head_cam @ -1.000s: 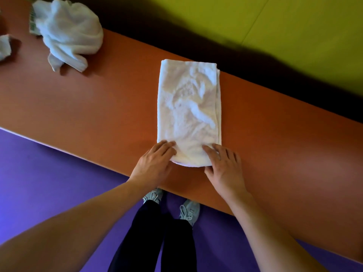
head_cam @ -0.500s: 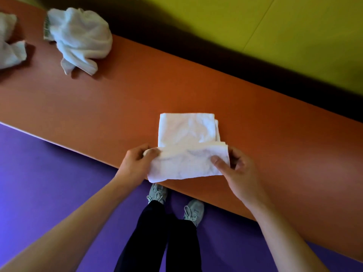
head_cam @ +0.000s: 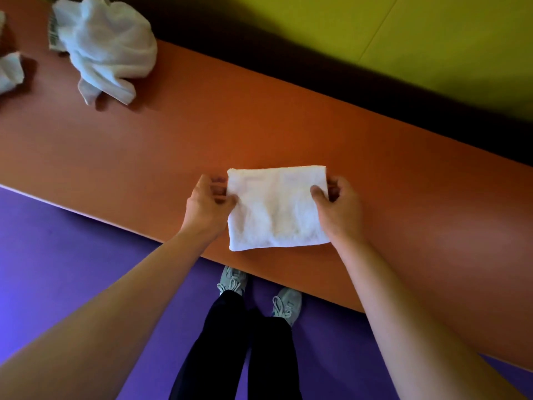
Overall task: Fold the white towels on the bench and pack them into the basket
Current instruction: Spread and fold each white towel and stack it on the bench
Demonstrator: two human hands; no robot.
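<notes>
A white towel (head_cam: 277,209), folded into a small rectangle, lies on the orange bench (head_cam: 288,125) near its front edge. My left hand (head_cam: 207,206) pinches the towel's left edge, thumb on top. My right hand (head_cam: 340,209) pinches its right edge, thumb on top and fingers curled behind. A crumpled white towel (head_cam: 106,47) sits at the bench's far left, and part of another crumpled towel (head_cam: 10,72) shows at the left frame edge. No basket is in view.
Beyond the bench lies a dark gap and a yellow-green surface (head_cam: 403,39). A purple floor (head_cam: 72,269) runs in front of the bench, where my legs and grey shoes (head_cam: 233,280) stand.
The long towel was folded in half: both hands lifted its near end and carried it over onto the far end. The hands now grip the side edges.
</notes>
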